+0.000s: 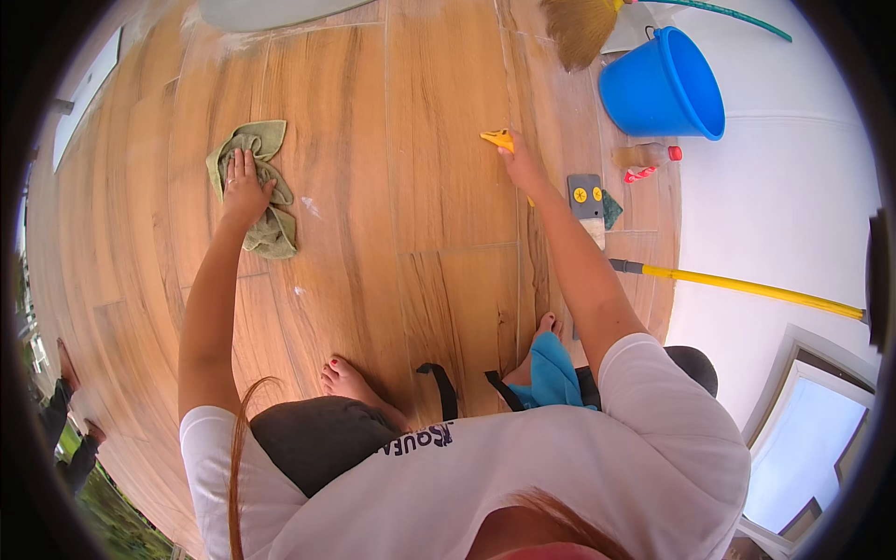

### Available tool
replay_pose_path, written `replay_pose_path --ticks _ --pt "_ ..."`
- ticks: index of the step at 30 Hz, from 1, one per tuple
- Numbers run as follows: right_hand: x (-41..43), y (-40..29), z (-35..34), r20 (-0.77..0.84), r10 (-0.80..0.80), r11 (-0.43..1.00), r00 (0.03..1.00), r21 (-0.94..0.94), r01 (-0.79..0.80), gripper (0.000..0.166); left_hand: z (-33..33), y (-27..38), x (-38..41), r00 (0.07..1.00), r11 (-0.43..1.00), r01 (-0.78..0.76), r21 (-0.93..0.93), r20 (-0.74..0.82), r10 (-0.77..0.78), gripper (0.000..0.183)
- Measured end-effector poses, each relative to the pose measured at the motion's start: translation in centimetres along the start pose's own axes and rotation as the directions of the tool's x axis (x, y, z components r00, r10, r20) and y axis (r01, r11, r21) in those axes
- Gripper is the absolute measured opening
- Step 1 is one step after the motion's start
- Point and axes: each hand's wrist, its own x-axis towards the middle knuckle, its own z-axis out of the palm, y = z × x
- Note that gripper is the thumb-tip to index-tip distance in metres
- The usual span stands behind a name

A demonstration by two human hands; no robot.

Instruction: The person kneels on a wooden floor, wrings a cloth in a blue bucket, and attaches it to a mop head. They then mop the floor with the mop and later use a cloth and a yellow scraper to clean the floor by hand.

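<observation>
My left hand [245,192] lies flat on a crumpled olive-green cloth [273,236], fingers apart, pressing it against the wood-look plank floor [336,175]. In my right hand [523,168] is a yellow hand tool [498,138]; its pointed front end sticks out past my fingers, and the grip hides most of the rest. Just right of my right forearm lies a flat grey tool head with two yellow discs [586,196], and a dark green scouring pad [612,210] sits against it. Small white smudges [311,207] mark the floor between my hands.
Along the white wall [770,189] at right are a blue bucket [637,87], a red-capped plastic bottle [647,155] and a straw broom [577,31]. A yellow pole [749,288] leans there. A blue cloth [553,371] hangs by my right leg. Another person's feet [68,367] show far left.
</observation>
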Motion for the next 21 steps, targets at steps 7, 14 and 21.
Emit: replay_pose_path --ticks 7,14,21 --pt "-2.3 1.2 1.8 -0.015 0.001 0.998 1.000 -0.064 -0.002 0.049 0.2 -1.1 -0.2 0.998 0.996 -0.063 -0.057 -0.006 0.062 0.079" --pt "4.4 -0.1 -0.3 -0.106 -0.052 0.996 0.993 -0.075 0.044 0.049 -0.7 -0.4 0.6 0.995 0.997 -0.029 -0.067 0.097 0.035 0.079" --pt "2.4 -0.5 -0.9 0.024 -0.018 0.999 1.000 -0.047 0.019 0.050 -0.2 -0.4 0.2 0.995 0.999 -0.023 -0.032 0.096 0.026 0.079"
